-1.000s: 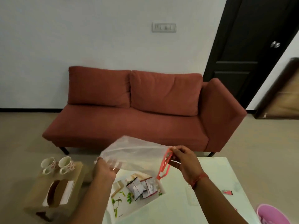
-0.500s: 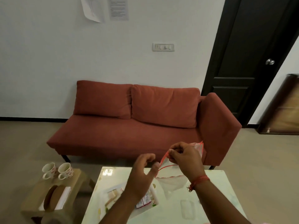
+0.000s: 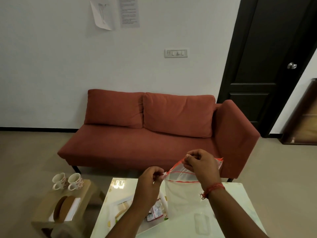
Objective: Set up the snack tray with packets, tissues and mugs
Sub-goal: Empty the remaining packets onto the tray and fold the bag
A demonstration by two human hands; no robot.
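A red sofa [image 3: 154,133] is set against a white wall [image 3: 51,66], where two paper sheets [image 3: 116,12] and a switch plate [image 3: 176,53] are fixed. A dark door [image 3: 267,66] with a round knob [image 3: 292,65] is seen at right.

You had soft, even, fairly dim room light. A bright glare patch sat on the glossy table [image 3: 118,183] at its far left corner. The sofa [image 3: 154,134] cast a soft shadow beneath itself. The door [image 3: 267,66] leaned and bowed with wide-angle distortion, and the bottom edge looked slightly blurred.
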